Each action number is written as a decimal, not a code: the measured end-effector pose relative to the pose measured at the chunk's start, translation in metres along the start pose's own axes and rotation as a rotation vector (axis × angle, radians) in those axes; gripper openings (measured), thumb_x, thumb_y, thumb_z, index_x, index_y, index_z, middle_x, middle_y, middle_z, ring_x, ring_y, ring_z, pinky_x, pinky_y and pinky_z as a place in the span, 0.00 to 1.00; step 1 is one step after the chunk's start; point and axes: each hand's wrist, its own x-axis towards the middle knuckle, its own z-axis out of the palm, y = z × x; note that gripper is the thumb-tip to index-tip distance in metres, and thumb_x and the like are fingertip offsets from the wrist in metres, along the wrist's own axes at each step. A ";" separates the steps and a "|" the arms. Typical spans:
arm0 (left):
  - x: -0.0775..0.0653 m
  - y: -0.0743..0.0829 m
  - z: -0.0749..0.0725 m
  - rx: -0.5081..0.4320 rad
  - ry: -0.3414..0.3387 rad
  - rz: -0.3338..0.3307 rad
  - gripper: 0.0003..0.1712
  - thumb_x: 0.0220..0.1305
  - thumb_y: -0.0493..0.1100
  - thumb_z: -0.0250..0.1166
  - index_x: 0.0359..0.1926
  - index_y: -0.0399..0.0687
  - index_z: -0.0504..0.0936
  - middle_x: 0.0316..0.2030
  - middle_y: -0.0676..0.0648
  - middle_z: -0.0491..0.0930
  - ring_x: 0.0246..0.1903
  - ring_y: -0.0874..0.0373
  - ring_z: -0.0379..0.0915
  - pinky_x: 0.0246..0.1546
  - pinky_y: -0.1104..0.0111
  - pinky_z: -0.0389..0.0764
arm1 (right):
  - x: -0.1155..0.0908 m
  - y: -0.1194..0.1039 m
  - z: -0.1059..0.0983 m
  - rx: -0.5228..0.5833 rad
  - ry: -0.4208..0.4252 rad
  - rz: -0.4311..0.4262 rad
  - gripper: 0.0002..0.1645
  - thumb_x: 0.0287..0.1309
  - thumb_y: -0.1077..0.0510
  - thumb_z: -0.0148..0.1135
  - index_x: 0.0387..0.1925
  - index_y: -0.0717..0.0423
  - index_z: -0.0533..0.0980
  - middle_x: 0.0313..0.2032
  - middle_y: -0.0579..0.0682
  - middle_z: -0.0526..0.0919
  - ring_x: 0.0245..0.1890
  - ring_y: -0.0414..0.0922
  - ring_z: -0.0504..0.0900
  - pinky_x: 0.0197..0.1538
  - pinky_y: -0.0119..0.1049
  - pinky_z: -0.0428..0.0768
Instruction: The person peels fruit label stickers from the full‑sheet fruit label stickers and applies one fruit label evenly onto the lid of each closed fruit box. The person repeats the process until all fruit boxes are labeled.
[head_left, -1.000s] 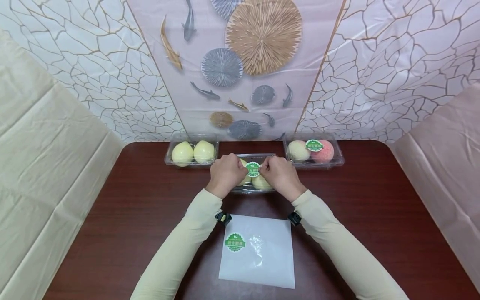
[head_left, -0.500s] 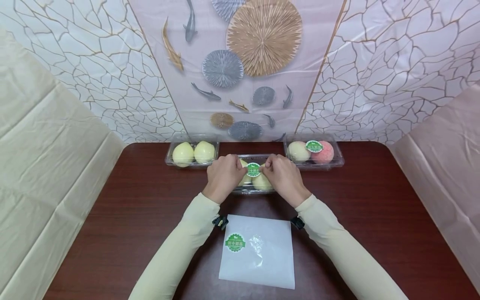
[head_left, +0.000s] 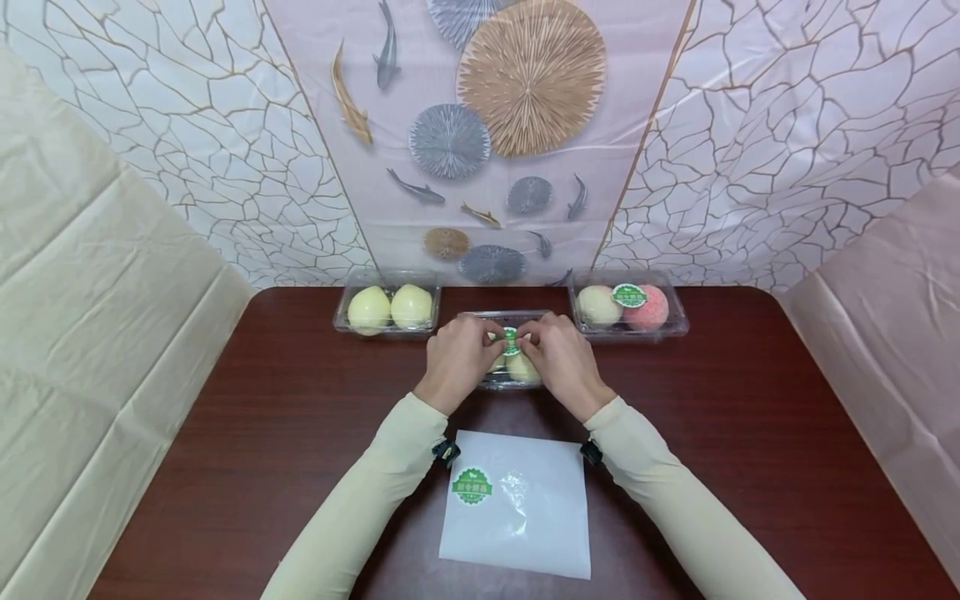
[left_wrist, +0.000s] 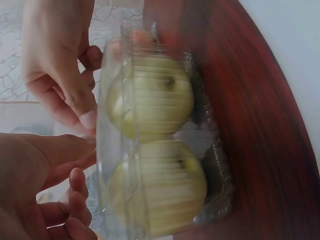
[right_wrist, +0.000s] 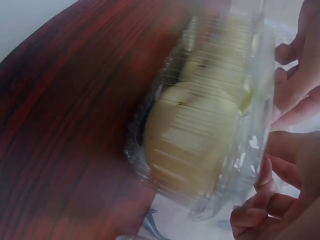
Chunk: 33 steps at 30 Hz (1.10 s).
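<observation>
A round green-and-white sticker (head_left: 510, 342) lies at the middle of a clear plastic fruit box (head_left: 512, 382), over its lid. From the left, my left hand (head_left: 459, 354) pinches the sticker's edge between thumb and forefinger. My right hand (head_left: 564, 358) pinches the opposite edge the same way. Two round, pale yellow-green fruits (left_wrist: 150, 95) with stems show through the ribbed plastic; they look like apples or pears. Both hands' fingertips meet close to the lid in the right wrist view, where blur and glare hide the sticker.
A white sheet (head_left: 517, 508) bearing another green sticker (head_left: 472, 487) lies on the dark red table (head_left: 285, 433) between my forearms. Behind to the left stands a clear box (head_left: 341, 321) of two yellow fruits. Another box (head_left: 678, 321), stickered, holds a pale and a pink fruit behind right.
My hands have drawn slightly closer together over the box, and less of the sticker shows between the fingertips. The boxes and the white sheet keep their places.
</observation>
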 end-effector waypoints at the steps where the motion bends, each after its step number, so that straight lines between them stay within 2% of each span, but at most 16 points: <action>1: 0.001 0.001 0.002 0.004 0.001 0.002 0.06 0.68 0.53 0.73 0.42 0.63 0.94 0.23 0.60 0.80 0.21 0.63 0.75 0.16 0.66 0.72 | 0.000 0.000 0.001 -0.006 -0.001 0.004 0.06 0.68 0.57 0.72 0.43 0.53 0.90 0.36 0.53 0.83 0.37 0.51 0.79 0.35 0.47 0.81; 6: 0.002 0.002 0.004 0.017 0.005 -0.001 0.07 0.69 0.54 0.73 0.43 0.63 0.94 0.23 0.59 0.82 0.19 0.63 0.74 0.14 0.66 0.71 | 0.000 0.000 0.002 -0.030 0.008 0.002 0.05 0.67 0.57 0.72 0.42 0.52 0.90 0.36 0.53 0.83 0.36 0.51 0.78 0.33 0.47 0.80; 13: -0.001 -0.001 0.001 0.013 0.024 -0.023 0.06 0.68 0.53 0.74 0.41 0.64 0.95 0.26 0.58 0.85 0.21 0.63 0.76 0.16 0.65 0.72 | -0.003 0.001 -0.001 -0.030 0.011 0.004 0.05 0.67 0.58 0.72 0.41 0.52 0.90 0.38 0.54 0.85 0.37 0.53 0.78 0.34 0.49 0.82; 18: -0.003 -0.004 0.000 0.005 0.048 -0.037 0.05 0.68 0.51 0.73 0.39 0.65 0.95 0.23 0.58 0.83 0.19 0.62 0.74 0.16 0.64 0.71 | -0.004 0.004 -0.004 -0.018 0.028 0.014 0.05 0.67 0.59 0.73 0.41 0.53 0.91 0.37 0.54 0.85 0.37 0.53 0.78 0.34 0.48 0.81; 27: -0.003 -0.009 -0.005 -0.043 0.044 -0.042 0.05 0.69 0.50 0.73 0.41 0.62 0.95 0.22 0.58 0.79 0.17 0.61 0.72 0.14 0.65 0.70 | -0.004 0.001 -0.009 0.011 0.060 0.040 0.05 0.66 0.62 0.72 0.41 0.54 0.90 0.33 0.53 0.82 0.37 0.52 0.79 0.37 0.48 0.80; 33: -0.004 -0.011 -0.004 -0.013 0.016 -0.061 0.06 0.70 0.49 0.72 0.41 0.61 0.95 0.23 0.58 0.82 0.17 0.62 0.72 0.14 0.65 0.71 | -0.006 0.003 -0.008 0.015 0.018 0.038 0.05 0.67 0.60 0.72 0.42 0.53 0.91 0.36 0.54 0.85 0.37 0.53 0.79 0.35 0.48 0.81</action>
